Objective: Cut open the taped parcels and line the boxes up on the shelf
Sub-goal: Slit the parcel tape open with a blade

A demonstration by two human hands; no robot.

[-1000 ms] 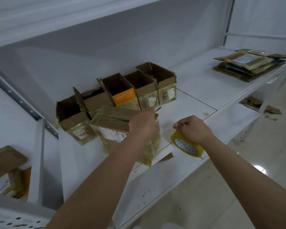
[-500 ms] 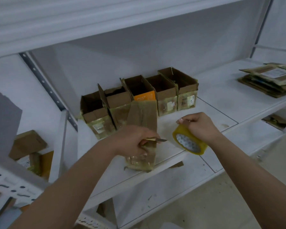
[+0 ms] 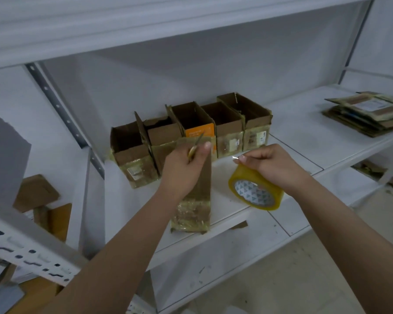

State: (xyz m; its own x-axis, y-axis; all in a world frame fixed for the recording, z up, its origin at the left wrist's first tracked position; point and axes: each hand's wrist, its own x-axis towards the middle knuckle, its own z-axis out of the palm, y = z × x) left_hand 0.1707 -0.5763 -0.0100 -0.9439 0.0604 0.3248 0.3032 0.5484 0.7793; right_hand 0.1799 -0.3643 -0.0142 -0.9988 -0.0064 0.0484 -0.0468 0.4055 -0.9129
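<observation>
On shelf (image 3: pixel 300 132) | parcel (image 3: pixel 195 200) lengthwise front-to-back | left hand (image 3: pixel 182 168) grips blade (image 3: pixel 196 145)

Bare forearms; no sleeves; short fingernails.

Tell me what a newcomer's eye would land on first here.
Probably the yellow tape roll gripped by the right hand at the shelf's front edge. Beside it, the left hand holds a small blade over a taped parcel. Behind stands a row of five opened boxes.
</observation>
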